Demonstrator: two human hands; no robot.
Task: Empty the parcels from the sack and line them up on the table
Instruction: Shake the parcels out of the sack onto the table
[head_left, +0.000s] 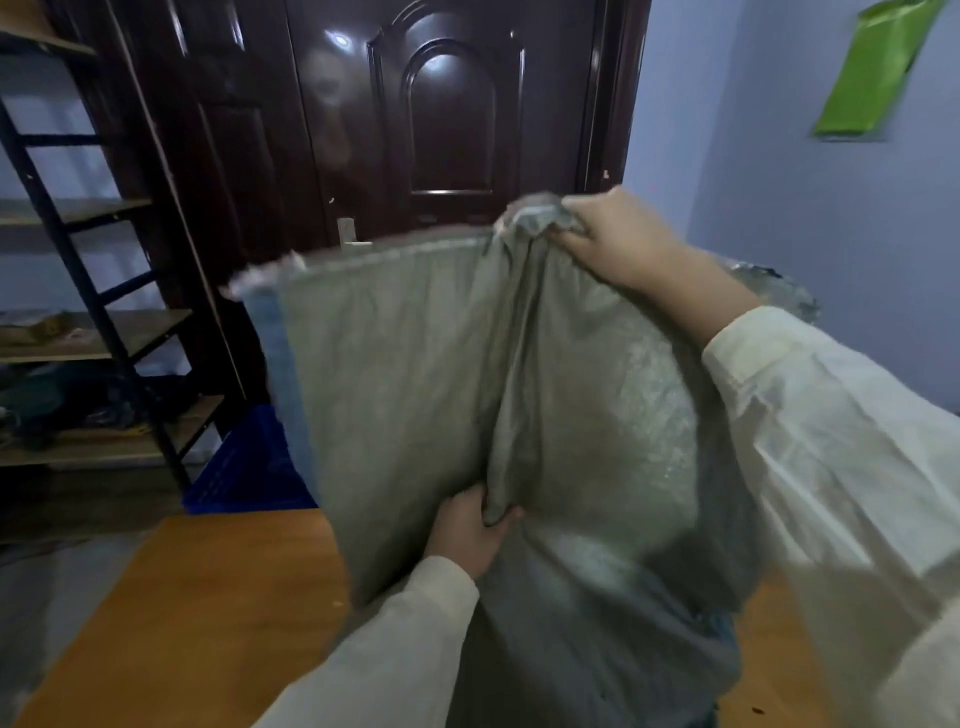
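Note:
A large grey-green woven sack (415, 374) hangs upright in front of me over an orange wooden table (208, 597). My right hand (618, 244) is raised high and grips a bunched corner of the sack's top edge. My left hand (470, 530) is lower down, pinching a fold in the middle of the sack. The sack's lower part bulges and sags toward the table. No parcels are visible; whatever is inside the sack is hidden by the fabric.
A dark brown door (441, 119) stands straight ahead. A metal shelf rack (93, 322) with clutter is on the left, a blue plastic crate (249, 467) on the floor beside the table. A green sheet (872, 67) hangs on the right wall.

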